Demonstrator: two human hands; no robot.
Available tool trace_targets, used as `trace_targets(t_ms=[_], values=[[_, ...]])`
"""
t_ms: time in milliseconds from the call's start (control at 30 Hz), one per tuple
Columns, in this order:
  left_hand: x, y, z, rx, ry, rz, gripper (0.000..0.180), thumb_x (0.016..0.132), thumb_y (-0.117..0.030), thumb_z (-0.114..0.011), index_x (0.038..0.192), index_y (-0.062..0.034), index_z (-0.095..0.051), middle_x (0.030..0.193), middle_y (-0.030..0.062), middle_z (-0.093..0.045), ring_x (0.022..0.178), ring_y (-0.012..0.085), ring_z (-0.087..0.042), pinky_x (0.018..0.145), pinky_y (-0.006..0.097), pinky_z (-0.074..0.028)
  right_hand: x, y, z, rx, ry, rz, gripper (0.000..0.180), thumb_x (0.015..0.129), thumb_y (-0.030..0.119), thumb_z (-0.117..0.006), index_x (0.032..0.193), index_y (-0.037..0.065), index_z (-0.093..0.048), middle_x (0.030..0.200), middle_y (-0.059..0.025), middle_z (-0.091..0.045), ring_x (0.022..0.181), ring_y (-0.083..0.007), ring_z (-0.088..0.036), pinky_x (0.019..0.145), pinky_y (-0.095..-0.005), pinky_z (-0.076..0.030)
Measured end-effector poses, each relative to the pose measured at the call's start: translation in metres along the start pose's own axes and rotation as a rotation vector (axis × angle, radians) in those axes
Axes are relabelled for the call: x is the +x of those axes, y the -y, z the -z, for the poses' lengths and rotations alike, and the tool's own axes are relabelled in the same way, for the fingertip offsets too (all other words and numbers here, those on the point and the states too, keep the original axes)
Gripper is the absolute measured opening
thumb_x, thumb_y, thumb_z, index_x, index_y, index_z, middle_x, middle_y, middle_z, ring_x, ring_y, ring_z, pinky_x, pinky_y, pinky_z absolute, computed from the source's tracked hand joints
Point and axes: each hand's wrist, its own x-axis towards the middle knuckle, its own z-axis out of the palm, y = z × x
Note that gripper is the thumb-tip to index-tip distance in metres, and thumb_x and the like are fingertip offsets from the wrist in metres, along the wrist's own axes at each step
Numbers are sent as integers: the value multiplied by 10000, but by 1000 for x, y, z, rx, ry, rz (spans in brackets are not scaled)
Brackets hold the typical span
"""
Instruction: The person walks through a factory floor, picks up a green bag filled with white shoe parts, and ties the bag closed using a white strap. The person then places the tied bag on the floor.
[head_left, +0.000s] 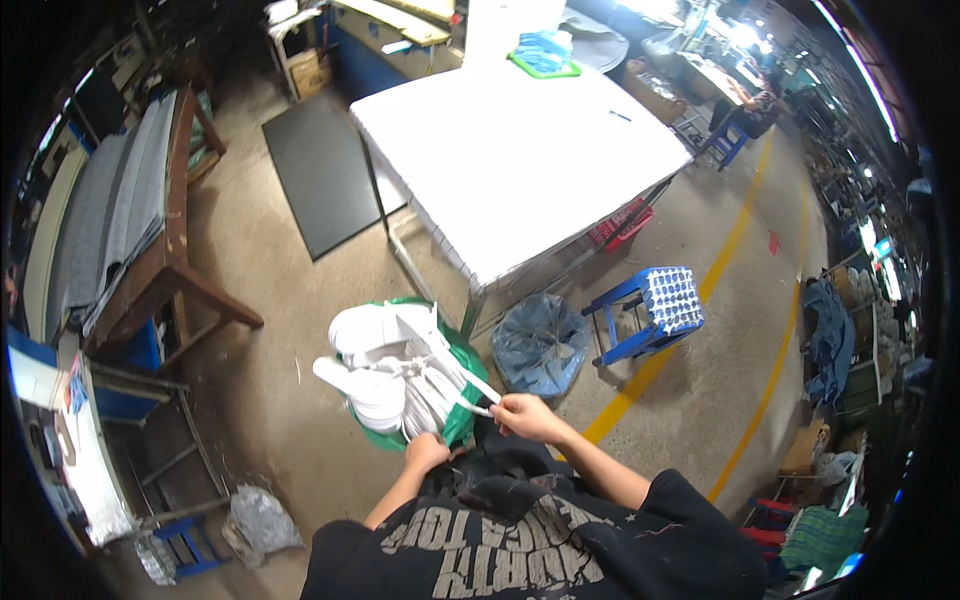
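Observation:
A green bag (pixel 466 372) stands on the floor just in front of me, filled with bundles of white strips (pixel 376 400) coiled and tied together. My right hand (pixel 528 416) is closed around the end of a white strip (pixel 468 378) that runs up and left into the bag. Down at the bag's near rim, my left hand (pixel 427 452) has its fingers curled in; what they grip is hidden. Some of the bundles poke out over the bag's left side.
A white-topped table (pixel 520 170) stands ahead, with a clear blue plastic bag (pixel 540 343) by its near leg. Right of that is a blue stool (pixel 650 308). Grey fabric lies on a wooden bench (pixel 172 240) at left; a dark mat (pixel 325 170) covers some floor. Far right, a person (pixel 752 108) sits.

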Motion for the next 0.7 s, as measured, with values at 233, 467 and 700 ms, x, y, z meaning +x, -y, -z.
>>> trace_targets(t_ms=[233, 467, 700], values=[[19, -26, -30, -359, 189, -115, 435, 955, -435, -660, 1086, -34, -766, 912, 194, -748, 790, 254, -698, 725, 413, -550, -13, -52, -24, 617, -314, 131, 225, 1044, -38, -465, 1208, -3, -615, 1071, -97, -662, 923, -145, -662, 881, -321, -556], [24, -61, -41, -641, 278, -70, 391, 1015, -405, -581, 859, -53, -649, 566, -12, -519, 443, 119, -438, 419, 327, -302, -42, -102, -14, 559, -498, 256, 273, 974, -21, -555, 1239, 45, -538, 917, -59, -657, 742, -99, -634, 661, -249, -502], [0, -87, -1, -585, 267, -92, 376, 1103, -305, -487, 1315, -18, -605, 1128, 50, -658, 1040, 131, -560, 937, 300, -455, -21, -132, -81, 247, -695, 40, 115, 982, 108, -626, 1070, 34, -613, 921, -145, -765, 832, -250, -756, 750, -363, -564]])
